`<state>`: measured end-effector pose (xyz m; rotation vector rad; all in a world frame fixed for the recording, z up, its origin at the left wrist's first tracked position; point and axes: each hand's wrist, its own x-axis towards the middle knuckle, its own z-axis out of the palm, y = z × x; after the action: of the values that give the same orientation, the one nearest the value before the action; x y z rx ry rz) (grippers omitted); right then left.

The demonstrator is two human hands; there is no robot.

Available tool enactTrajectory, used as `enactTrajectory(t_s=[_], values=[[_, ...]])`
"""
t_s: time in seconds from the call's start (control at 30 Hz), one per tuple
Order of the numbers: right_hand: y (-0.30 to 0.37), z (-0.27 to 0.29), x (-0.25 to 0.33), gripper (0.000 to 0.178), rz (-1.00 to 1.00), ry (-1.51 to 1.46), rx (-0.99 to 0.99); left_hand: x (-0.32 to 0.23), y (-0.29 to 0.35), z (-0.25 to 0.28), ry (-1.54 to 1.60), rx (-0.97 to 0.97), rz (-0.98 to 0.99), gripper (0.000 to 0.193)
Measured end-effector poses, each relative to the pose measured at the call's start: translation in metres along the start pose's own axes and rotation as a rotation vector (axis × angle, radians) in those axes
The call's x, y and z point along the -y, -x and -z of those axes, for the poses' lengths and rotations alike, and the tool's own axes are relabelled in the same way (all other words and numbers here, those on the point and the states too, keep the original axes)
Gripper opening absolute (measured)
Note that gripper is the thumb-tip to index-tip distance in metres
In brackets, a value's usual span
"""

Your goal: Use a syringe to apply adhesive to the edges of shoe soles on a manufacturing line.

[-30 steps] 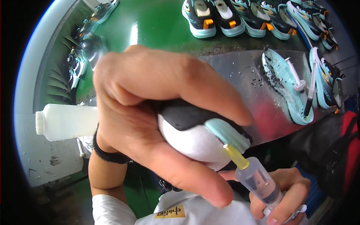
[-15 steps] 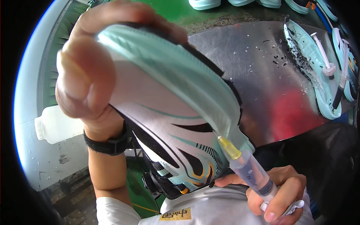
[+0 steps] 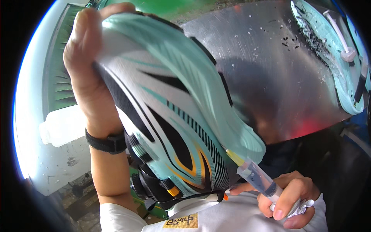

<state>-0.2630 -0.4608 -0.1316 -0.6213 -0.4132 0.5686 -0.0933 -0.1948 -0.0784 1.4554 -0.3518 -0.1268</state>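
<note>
A running shoe (image 3: 172,116) with a white, mint and black upper is tilted on its side, its toe up at the far left. My left hand (image 3: 87,65) grips it around the toe end; some fingers are hidden behind it. Low on the right, my right hand (image 3: 291,197) is closed around a clear syringe (image 3: 258,179) of colourless liquid. Its yellow needle hub (image 3: 235,157) points at the seam between the upper and the mint sole (image 3: 201,87), close to the heel. Whether the needle tip touches cannot be made out. A crumpled white scrap (image 3: 303,208) is at the syringe's rear end.
Beyond the shoe lies a metal tabletop (image 3: 266,81) with black crumbs. At its right, a mint sole piece (image 3: 307,15) smeared with black and white residue carries a white stick-like tool (image 3: 337,31) and a black-ended tool (image 3: 361,85). A white plastic bottle (image 3: 63,125) stands left.
The shoe has turned in my left hand, showing more of its side. The needle now meets the seam line nearer the heel. My right hand keeps its grip on the syringe, almost unmoved.
</note>
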Motion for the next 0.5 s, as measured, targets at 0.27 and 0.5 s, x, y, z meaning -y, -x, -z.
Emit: enactTrajectory(t_s=[0.27, 0.5], values=[[0.043, 0.013, -0.025, 0.029, 0.057, -0.321, -0.063, 0.001, 0.006, 0.023, -0.184, -0.343, 0.095, 0.046], [0.056, 0.029, -0.036, 0.036, 0.047, -0.537, 0.016, -0.01, 0.075, 0.02, -0.388, -0.586, 0.197, 0.047]])
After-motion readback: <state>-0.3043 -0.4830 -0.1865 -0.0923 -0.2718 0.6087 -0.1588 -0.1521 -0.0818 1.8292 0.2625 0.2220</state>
